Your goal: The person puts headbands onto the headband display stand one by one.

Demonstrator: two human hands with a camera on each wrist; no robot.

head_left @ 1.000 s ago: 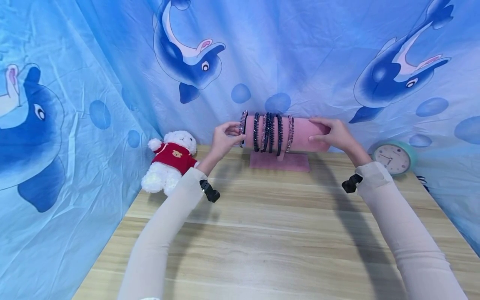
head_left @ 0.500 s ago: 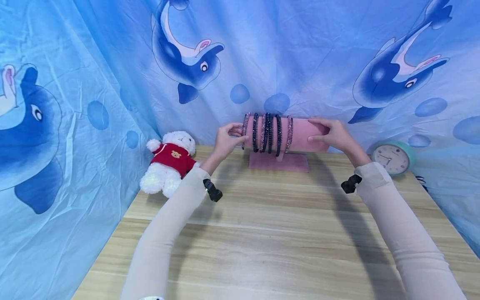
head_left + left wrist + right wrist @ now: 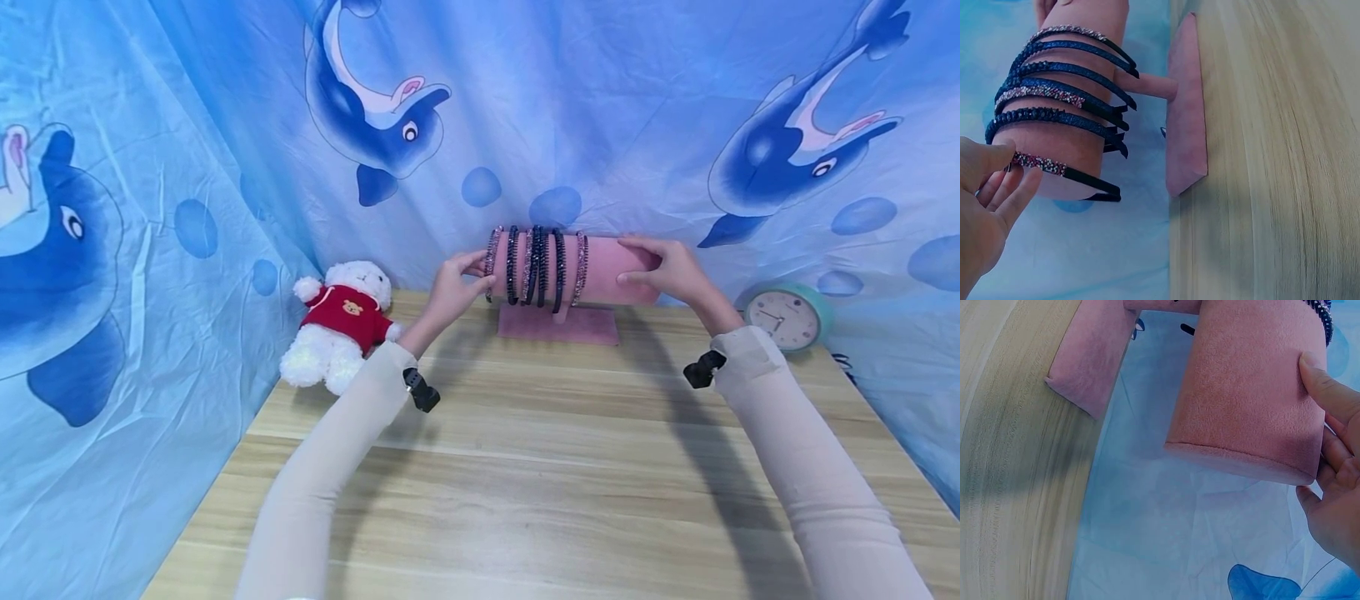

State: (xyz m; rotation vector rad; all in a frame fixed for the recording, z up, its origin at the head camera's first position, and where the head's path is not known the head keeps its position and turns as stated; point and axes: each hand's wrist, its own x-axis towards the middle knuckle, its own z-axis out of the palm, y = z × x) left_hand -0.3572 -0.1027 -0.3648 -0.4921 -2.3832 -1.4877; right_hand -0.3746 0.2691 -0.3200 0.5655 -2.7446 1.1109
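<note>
A pink velvety headband stand has a horizontal roll (image 3: 609, 273) above a flat base (image 3: 558, 327). Several headbands sit over the roll, some navy like this dark headband (image 3: 512, 265), others with pinkish sparkling stones. At the roll's left end, my left hand (image 3: 452, 292) pinches a stone-studded headband (image 3: 1041, 164) between thumb and fingers. In the left wrist view its black ends hang open toward the base, apart from the other headbands. My right hand (image 3: 677, 272) grips the roll's right end, thumb on the near side, the other fingers partly hidden behind it.
A white plush toy (image 3: 339, 321) in a red sweater sits at the table's left edge. A mint-green clock (image 3: 787, 317) stands at the right. Behind the wooden table (image 3: 525, 467) hangs a blue dolphin-print curtain (image 3: 585, 100).
My left hand has moved slightly right, carrying the stone-studded headband from the roll's left tip a little further onto it. My right hand has stayed on the roll.
</note>
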